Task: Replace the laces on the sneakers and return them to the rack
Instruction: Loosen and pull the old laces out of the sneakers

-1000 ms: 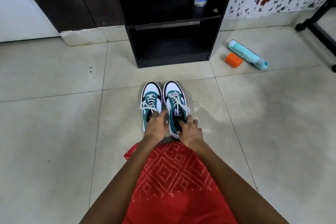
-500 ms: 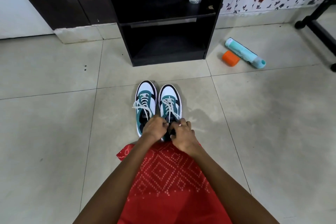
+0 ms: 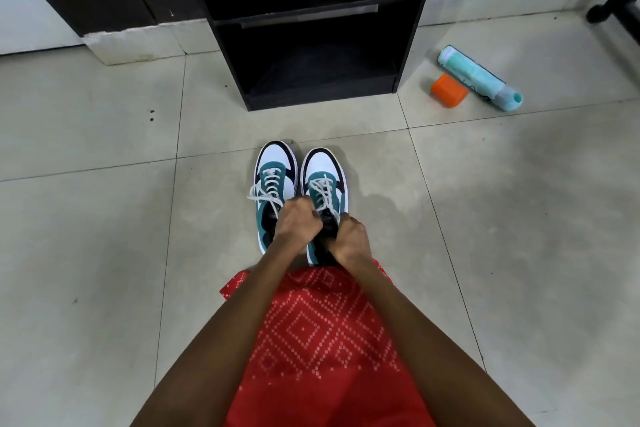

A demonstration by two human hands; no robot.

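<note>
Centre frame: left hand (image 3: 298, 224) and right hand (image 3: 350, 240), fingers curled, pinch the white lace (image 3: 325, 192) of the right-of-centre sneaker (image 3: 322, 165); best pulled evenly, snug.

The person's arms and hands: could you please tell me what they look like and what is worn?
Both forearms are bare, with no sleeves in view. The left hand and right hand wear no gloves, and no watch or bangle shows at either wrist. Between the arms lies a red garment with a white dotted diamond pattern.
</note>
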